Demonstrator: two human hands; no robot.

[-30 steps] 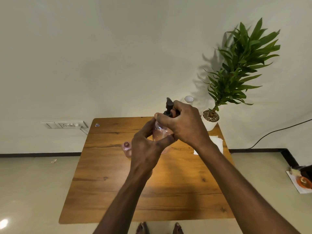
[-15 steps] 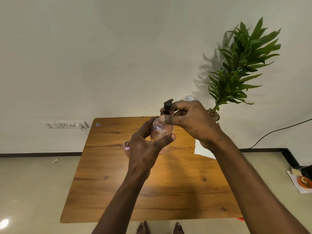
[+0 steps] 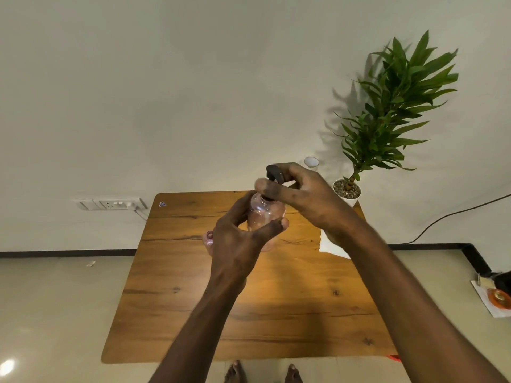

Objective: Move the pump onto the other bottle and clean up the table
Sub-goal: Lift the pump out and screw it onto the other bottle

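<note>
My left hand [image 3: 237, 239] grips a clear pink bottle [image 3: 264, 215] from below and holds it above the wooden table [image 3: 249, 299]. A black pump [image 3: 273, 174] sits on the bottle's neck, and my right hand [image 3: 307, 194] is closed around its collar from the right. A second pink bottle [image 3: 208, 239] with an open neck stands on the table, mostly hidden behind my left hand. A white cloth or paper [image 3: 330, 247] lies on the table's right side, partly covered by my right wrist.
A potted green plant [image 3: 387, 120] in a white pot stands at the table's far right corner. A small white cup [image 3: 311, 162] peeks out behind my right hand. A wall socket [image 3: 110, 204] and a black cable [image 3: 456, 214] run along the wall.
My right hand has turned on the pump, so the pump head now points left rather than upward. The bottle stays in my left hand at nearly the same spot.
</note>
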